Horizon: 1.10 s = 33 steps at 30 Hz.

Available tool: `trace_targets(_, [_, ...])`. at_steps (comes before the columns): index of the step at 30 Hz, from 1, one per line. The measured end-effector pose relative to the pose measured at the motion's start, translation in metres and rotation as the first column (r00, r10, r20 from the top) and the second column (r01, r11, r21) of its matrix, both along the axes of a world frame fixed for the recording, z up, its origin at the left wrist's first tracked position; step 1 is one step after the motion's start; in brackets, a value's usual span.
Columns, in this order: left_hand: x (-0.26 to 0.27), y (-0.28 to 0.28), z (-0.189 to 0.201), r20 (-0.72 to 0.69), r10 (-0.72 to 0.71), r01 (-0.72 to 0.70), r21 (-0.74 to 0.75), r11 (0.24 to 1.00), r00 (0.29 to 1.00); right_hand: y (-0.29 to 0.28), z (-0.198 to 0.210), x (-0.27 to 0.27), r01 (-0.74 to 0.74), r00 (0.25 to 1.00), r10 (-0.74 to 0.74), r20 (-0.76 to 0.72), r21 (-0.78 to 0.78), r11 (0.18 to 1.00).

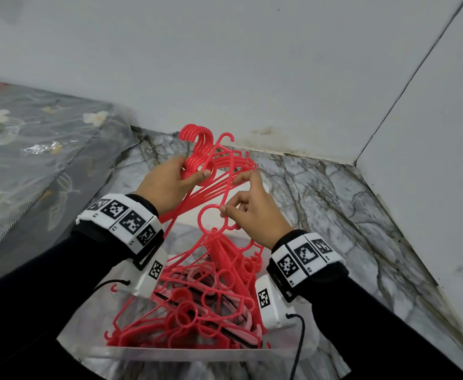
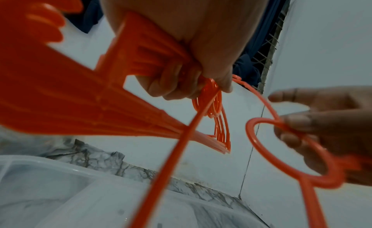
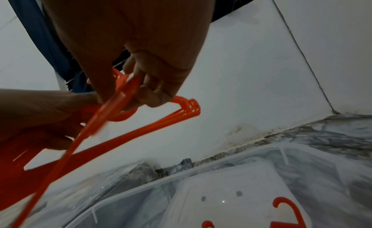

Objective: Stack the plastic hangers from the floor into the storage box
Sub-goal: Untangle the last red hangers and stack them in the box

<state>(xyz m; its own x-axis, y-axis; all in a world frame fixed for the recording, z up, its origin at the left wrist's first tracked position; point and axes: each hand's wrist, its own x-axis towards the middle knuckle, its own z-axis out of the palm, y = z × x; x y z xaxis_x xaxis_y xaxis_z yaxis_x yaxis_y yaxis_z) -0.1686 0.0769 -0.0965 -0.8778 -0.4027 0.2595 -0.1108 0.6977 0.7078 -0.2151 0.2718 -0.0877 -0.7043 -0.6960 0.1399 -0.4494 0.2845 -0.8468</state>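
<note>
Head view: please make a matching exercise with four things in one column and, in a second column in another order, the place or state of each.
Things:
1. left hand
2. right hand
3. storage box
4. mattress

Places or states:
A. clear plastic, holds a heap of hangers
B. grips a bundle of hangers near the hooks
C. floral cover, on the left
D. pinches the ring of a single hanger

Pairs: 1-B, 2-D, 3-A, 4-C

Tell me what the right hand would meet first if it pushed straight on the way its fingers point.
The right hand points up-left toward the bundle of red hangers that the left hand holds. It would likely meet their arms first, though depth is unclear.
</note>
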Motion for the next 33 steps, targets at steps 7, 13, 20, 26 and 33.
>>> trace_targets(7, [0.000,-0.001,-0.007,0.089,-0.036,0.044,-0.082,0.996,0.995,0.000,0.006,0.008,-0.228,0.972,0.230,-0.056,0.038,0.973])
trace_targets(13, [-0.001,0.003,-0.011,0.167,-0.041,0.063,-0.128,0.990,0.985,0.001,0.006,0.008,-0.174,0.918,0.227,-0.325,0.184,0.967])
trace_targets(20, [0.007,0.004,0.000,0.146,-0.043,0.059,-0.106,0.993,0.988,0.016,0.007,-0.015,-0.039,0.947,0.106,-0.302,0.223,0.974])
trace_targets(26, [0.013,0.017,0.002,0.171,-0.215,0.209,0.054,0.977,0.962,0.014,0.004,-0.024,0.096,0.995,-0.094,-0.031,0.070,0.993])
trace_targets(33, [0.012,0.022,0.002,0.209,-0.210,0.251,-0.195,0.948,0.955,0.012,0.002,-0.020,0.177,0.982,-0.174,0.077,-0.027,0.984])
